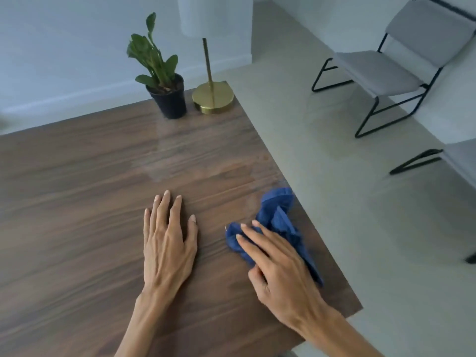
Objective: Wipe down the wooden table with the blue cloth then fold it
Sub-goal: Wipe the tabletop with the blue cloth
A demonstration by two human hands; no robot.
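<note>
A crumpled blue cloth point(277, 220) lies on the dark wooden table point(90, 189), close to its right edge. My right hand point(278, 269) rests on the near end of the cloth, fingers stretched flat over it and thumb tucked underneath, pressing it to the wood. My left hand point(167, 243) lies flat on the bare table to the left of the cloth, fingers spread, holding nothing. A faint damp-looking sheen shows on the wood beyond the hands.
At the table's far right corner stand a potted green plant point(164, 81) in a black pot and a brass lamp base point(212, 97) with its stem. A grey chair point(394, 65) with a black frame stands on the pale floor to the right; another chair point(456, 161) sits nearer.
</note>
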